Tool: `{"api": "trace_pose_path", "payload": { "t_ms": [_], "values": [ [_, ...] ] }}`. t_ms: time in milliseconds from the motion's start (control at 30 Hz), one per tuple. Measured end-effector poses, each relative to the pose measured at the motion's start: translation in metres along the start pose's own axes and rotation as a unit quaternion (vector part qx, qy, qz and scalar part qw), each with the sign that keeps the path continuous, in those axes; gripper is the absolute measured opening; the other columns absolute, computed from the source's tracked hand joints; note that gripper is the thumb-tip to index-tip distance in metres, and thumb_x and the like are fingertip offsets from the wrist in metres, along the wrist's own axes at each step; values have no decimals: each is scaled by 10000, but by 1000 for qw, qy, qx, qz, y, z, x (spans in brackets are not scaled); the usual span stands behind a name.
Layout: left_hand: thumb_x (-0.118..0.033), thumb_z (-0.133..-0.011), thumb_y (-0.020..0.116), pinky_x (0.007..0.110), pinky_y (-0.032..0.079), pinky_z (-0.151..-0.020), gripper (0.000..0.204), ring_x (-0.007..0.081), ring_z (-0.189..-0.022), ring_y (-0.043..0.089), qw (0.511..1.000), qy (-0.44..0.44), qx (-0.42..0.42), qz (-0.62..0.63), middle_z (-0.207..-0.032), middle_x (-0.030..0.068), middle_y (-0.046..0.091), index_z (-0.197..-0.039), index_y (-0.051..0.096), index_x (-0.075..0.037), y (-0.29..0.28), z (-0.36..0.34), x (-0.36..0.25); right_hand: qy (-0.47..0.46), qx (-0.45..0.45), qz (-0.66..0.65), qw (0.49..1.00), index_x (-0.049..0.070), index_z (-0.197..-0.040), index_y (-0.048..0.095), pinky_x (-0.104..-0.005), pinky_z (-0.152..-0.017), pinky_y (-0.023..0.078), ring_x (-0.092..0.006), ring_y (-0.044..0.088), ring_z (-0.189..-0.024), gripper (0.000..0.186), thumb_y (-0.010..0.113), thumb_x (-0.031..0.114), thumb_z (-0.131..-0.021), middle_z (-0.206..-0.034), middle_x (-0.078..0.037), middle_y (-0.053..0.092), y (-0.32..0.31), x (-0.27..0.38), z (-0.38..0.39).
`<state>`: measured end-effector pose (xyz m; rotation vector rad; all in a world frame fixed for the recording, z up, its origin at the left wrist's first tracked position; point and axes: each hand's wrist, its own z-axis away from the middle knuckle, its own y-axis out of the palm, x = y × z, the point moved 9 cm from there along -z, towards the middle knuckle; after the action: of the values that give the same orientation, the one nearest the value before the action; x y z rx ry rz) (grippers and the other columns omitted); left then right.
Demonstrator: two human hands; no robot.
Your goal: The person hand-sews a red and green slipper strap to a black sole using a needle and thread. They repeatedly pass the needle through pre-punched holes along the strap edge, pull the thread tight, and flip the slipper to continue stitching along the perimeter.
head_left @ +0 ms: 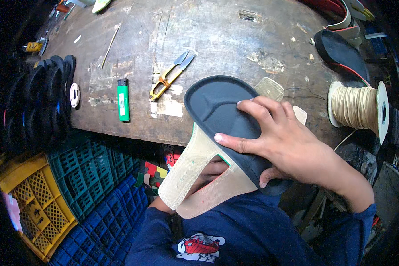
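A black sandal sole (221, 102) with cream straps (184, 173) tilts over the table's near edge. Two straps hang toward me on its left side; a shorter cream strap end (270, 88) sticks out beyond its far right side. My right hand (281, 137) grips the sole from above, fingers spread across its top face and thumb at the near edge. Behind the straps is my left hand (211, 170), seen only through the gap between them. Its visible fingers look curled against the sandal's underside; the rest is hidden.
On the worn wooden table (217, 26) lie yellow-handled thread snips (170, 75), a green lighter (123, 101) and a white oval object (75, 95). Stacked black soles (40, 97) stand left, plastic crates (88, 173) below. A cream cord spool (354, 106) and another black sole (341, 51) are right.
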<state>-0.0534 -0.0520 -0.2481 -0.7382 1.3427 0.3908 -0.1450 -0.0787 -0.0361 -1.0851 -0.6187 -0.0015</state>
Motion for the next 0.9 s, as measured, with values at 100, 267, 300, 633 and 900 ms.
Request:
{"api": "trace_pose_path", "payload": {
  "t_ms": [100,267,300,633,900],
  "values": [
    [-118,-896,614,415,537,-895,263,281,-975,690,1000,-18,-9,0,-1067,156,726,-1132,701,-40,-8,7,11,7,6,-9,1000,366,-1482,529,-532,-1096,320,-387,320,-1389,1045,892,375,-502,-1484,-171,359,0,0,-1],
    [-133,-914,615,407,538,-885,247,270,-967,688,999,-38,-19,1,-1067,157,721,-1123,693,-27,-15,15,18,17,8,-13,1000,373,-1476,532,-528,-1096,335,-387,323,-1392,1050,894,362,-490,-1490,-170,356,-2,1,-3],
    [-137,-918,615,406,538,-883,244,267,-966,687,999,-39,-22,1,-1067,157,720,-1121,691,-24,-16,15,18,15,3,-5,1000,374,-1476,531,-528,-1095,336,-387,322,-1393,1051,895,360,-490,-1490,-169,356,-2,2,-3],
    [-169,-954,616,390,541,-863,234,243,-951,683,997,-63,-41,-8,-1069,157,712,-1103,675,3,-22,18,30,12,-3,-7,1000,362,-1470,536,-539,-1092,348,-387,346,-1391,1034,904,338,-504,-1490,-163,381,-1,0,-4],
    [-194,-984,617,377,542,-847,246,224,-939,680,983,-131,-130,7,-1070,158,705,-1088,661,24,-79,74,-8,-101,-119,95,983,169,-1014,680,-581,-1213,213,-251,507,-1368,324,781,295,-733,-1291,-90,615,-29,3,16]
  ]
}}
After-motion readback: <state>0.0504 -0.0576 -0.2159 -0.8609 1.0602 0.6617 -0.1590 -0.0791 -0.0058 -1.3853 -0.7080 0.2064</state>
